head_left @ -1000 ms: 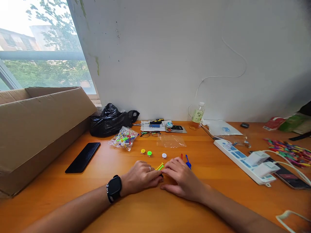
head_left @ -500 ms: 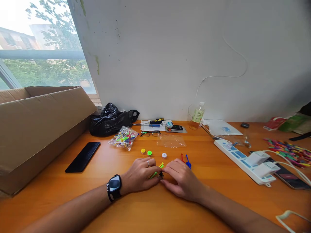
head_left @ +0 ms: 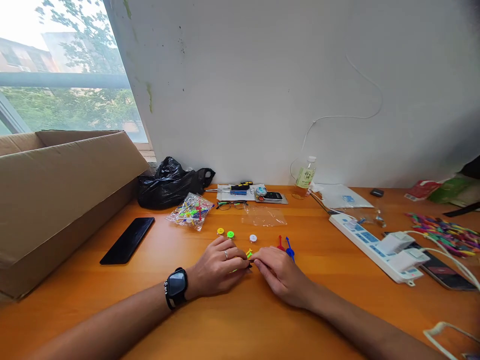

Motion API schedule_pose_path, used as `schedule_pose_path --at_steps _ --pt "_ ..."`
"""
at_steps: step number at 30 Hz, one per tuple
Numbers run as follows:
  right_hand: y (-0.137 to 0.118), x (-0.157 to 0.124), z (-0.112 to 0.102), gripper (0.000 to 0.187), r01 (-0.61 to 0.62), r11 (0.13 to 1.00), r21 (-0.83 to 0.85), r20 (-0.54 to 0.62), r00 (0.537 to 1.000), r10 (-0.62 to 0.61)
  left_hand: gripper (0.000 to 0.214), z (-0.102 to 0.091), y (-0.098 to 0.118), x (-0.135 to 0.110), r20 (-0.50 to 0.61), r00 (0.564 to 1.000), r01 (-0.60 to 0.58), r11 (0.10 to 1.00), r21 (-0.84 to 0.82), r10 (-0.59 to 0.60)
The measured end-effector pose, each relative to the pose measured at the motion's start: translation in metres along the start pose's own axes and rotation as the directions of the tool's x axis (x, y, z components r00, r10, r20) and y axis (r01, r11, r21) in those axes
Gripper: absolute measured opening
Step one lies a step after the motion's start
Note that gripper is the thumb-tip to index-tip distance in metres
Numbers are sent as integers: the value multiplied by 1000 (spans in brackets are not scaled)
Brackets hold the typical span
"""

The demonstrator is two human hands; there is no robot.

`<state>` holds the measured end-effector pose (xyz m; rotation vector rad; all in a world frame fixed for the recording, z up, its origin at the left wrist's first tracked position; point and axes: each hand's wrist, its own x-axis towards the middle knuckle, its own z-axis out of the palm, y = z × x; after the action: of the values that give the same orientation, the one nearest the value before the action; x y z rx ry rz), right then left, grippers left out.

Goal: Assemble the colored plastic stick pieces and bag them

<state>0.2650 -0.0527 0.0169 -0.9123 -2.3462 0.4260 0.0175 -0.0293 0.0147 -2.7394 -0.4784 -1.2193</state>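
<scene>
My left hand point(head_left: 219, 268), with a ring and a black smartwatch point(head_left: 176, 287) at the wrist, rests on the orange table point(head_left: 112, 300) and pinches a thin green-yellow plastic stick point(head_left: 248, 253). My right hand point(head_left: 279, 274) meets it fingertip to fingertip, pinching a small black piece point(head_left: 249, 265) at the stick's end. Just beyond the fingers lie a yellow disc point(head_left: 220, 231), a green disc point(head_left: 230, 234), a white disc point(head_left: 253, 238), a red stick point(head_left: 279, 243) and a blue stick point(head_left: 288, 248).
A cardboard box point(head_left: 56, 195) stands at left, with a black phone point(head_left: 127, 240) beside it. Farther back are a black plastic bag point(head_left: 170, 182), a bag of coloured sticks point(head_left: 189, 211), glasses point(head_left: 230, 205) and a bottle point(head_left: 305, 175). A power strip point(head_left: 369, 245) with chargers lies at right.
Both hands have drawn slightly closer to the discs and now pinch the stick and black piece together at their fingertips; the view has tilted down a little.
</scene>
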Motion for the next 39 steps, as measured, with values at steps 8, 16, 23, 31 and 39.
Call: schedule_pose_path --at_steps 8,16,23,31,39 --pt "2 2 0 39 -215 941 262 133 974 185 5 0 2 2 22 999 -33 999 -18 33" --pt "11 2 1 50 -324 836 442 214 944 253 14 -1 7 2 22 998 -49 991 -121 52" --pt "15 1 3 53 -367 750 550 282 927 247 12 -1 13 2 10 999 -30 981 -194 33" --pt "14 1 -1 53 -399 699 594 327 913 243 13 -2 12 1 38 999 6 961 -278 5" --pt "15 -2 -10 51 -443 599 667 448 881 152 14 -5 16 1 94 994 -7 911 -413 50"
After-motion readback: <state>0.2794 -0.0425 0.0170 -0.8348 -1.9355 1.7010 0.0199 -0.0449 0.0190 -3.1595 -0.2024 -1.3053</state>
